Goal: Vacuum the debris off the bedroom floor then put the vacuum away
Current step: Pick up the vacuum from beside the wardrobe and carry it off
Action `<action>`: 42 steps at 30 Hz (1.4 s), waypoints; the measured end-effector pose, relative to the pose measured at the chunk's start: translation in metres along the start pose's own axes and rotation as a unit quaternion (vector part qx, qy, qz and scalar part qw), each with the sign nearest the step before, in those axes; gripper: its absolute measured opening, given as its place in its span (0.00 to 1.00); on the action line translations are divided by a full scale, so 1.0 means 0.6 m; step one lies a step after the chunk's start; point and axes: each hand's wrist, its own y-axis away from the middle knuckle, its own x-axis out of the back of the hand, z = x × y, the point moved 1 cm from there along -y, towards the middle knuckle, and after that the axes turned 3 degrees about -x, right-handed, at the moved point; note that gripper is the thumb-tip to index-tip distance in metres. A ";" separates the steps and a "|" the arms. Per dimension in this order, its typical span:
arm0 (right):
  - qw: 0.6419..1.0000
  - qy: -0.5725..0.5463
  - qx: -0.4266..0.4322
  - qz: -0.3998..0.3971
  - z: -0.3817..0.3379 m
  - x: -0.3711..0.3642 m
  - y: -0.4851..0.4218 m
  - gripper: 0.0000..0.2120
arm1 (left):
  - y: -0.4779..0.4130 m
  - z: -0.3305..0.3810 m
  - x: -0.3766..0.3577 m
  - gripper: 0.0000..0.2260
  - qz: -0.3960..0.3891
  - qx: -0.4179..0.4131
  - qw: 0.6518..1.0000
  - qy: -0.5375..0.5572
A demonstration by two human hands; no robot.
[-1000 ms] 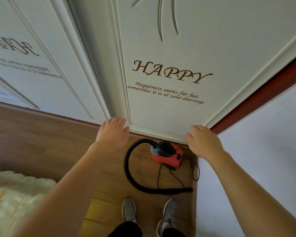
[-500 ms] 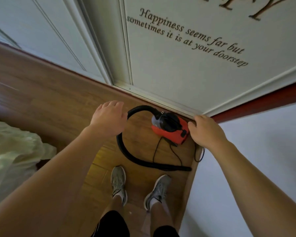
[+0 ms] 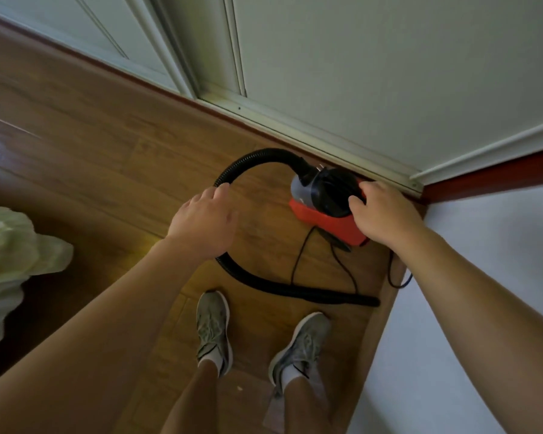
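The right hand (image 3: pixel 384 214) hides part of the vacuum (image 3: pixel 325 203).

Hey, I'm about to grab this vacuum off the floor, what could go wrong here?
1. The black hose loops right in front of your shoes; stepping forward may snag it.
2. The thin cord trails loose behind the red vacuum, so lifting could drag or tangle it.
3. Your right hand rests on the vacuum while the left hand holds nothing, so the hose may swing.
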 end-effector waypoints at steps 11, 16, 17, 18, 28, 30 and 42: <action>1.000 -0.004 -0.005 0.000 0.032 -0.131 -0.155 0.23 | -0.122 -0.055 -0.154 0.32 0.009 0.076 0.996 0.046; 1.000 -0.003 -0.028 -0.009 0.049 -0.159 -0.199 0.25 | -0.165 -0.090 -0.197 0.34 0.025 0.114 0.991 0.068; 0.999 -0.005 -0.031 -0.010 0.052 -0.164 -0.206 0.25 | -0.170 -0.098 -0.203 0.35 0.030 0.120 0.990 0.070; 0.999 -0.009 -0.036 -0.012 0.055 -0.168 -0.213 0.25 | -0.176 -0.106 -0.209 0.35 0.034 0.127 0.989 0.070; 0.996 -0.052 -0.073 -0.018 0.071 -0.206 -0.259 0.21 | -0.222 -0.153 -0.256 0.33 0.048 0.198 0.971 0.129; 0.995 -0.061 -0.082 -0.012 0.072 -0.209 -0.260 0.20 | -0.227 -0.153 -0.261 0.31 0.062 0.198 0.970 0.127; 0.977 -0.150 -0.139 -0.062 0.061 -0.190 -0.252 0.15 | -0.212 -0.148 -0.242 0.26 0.090 0.188 0.969 0.134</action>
